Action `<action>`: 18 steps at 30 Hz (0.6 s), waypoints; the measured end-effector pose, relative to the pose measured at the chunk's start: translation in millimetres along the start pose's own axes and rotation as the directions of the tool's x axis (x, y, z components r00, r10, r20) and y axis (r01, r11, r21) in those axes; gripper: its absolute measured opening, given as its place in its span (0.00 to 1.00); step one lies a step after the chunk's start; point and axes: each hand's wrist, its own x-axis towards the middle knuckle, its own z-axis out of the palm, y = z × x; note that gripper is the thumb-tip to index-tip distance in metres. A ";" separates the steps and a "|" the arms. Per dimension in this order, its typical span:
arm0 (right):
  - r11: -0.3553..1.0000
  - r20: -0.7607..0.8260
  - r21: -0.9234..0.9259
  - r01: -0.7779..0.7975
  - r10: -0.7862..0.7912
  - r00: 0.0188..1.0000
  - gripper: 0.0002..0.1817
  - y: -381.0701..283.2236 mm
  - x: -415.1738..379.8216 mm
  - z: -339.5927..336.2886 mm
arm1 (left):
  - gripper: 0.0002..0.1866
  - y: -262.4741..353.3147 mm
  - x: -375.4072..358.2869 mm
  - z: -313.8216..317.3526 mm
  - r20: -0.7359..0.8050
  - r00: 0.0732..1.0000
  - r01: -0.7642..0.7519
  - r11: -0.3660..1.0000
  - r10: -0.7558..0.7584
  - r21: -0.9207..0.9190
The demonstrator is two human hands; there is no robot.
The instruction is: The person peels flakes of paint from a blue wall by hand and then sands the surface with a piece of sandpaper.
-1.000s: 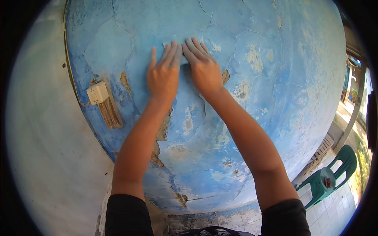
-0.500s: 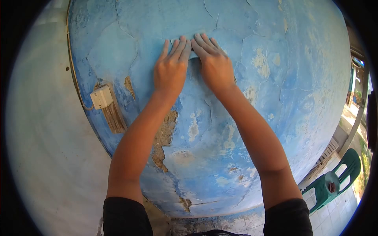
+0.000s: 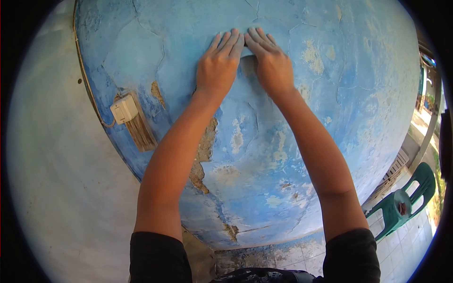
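My left hand lies flat against the blue wall, fingers stretched upward and touching the surface. Beside it my right hand is also flat, its fingertips close to the left ones. Beneath the fingers of both hands is a thin pale sheet; only its curved lower edge shows between them, and its kind cannot be made out. Greyish dust coats the fingers. The paint around the hands is cracked, with worn pale patches.
A white switch box on a wooden board is at left, with a cable along the wall corner. Bare plaster shows below my left hand. A green plastic chair stands on the tiles at right.
Both hands have slid rightward along the wall together, still flat on the pale sheet. The view has also shifted slightly, so the wall and chair appear a little displaced.
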 end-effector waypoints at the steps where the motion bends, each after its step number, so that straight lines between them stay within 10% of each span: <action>1: 1.000 0.016 0.006 -0.011 0.011 1.000 0.22 -2.3 -4.6 -0.7 | 0.25 0.9 5.4 -3.2 0.030 0.999 0.014 1.000 -0.014 0.014; 8: 0.996 0.063 -0.008 -0.094 0.094 0.994 0.22 -33.5 -88.3 -20.5 | 0.23 49.9 -75.9 -12.7 0.080 0.995 0.064 0.988 -0.053 -0.141; 18: 0.999 0.012 -0.025 -0.046 0.046 0.999 0.24 15.6 -4.8 -10.8 | 0.24 18.0 13.8 13.7 -0.057 0.997 0.044 0.999 -0.045 -0.023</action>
